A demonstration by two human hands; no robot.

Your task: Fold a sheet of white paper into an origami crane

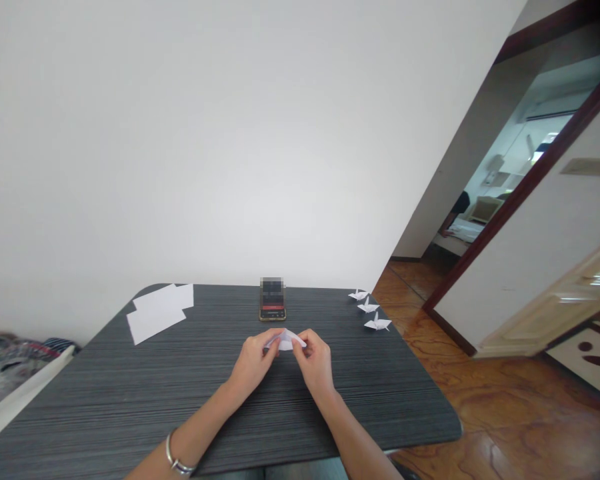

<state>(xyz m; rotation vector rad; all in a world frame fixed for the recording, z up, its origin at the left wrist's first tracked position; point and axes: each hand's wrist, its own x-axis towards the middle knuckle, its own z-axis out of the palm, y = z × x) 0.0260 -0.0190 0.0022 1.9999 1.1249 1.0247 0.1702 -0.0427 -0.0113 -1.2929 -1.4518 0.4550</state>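
Observation:
Both my hands meet over the middle of a dark striped table (130, 400). My left hand (254, 363) and my right hand (314, 360) each pinch a small folded piece of white paper (286, 341), held just above the tabletop between them. The fingers of both hands are closed on its edges. A silver bracelet (177, 460) sits on my left wrist.
A phone (273, 305) stands upright behind the paper near the wall. White paper sheets (159, 312) lie at the table's far left. Three folded paper cranes (369, 308) line the far right edge. An open doorway (505, 200) is to the right, with a person seated beyond.

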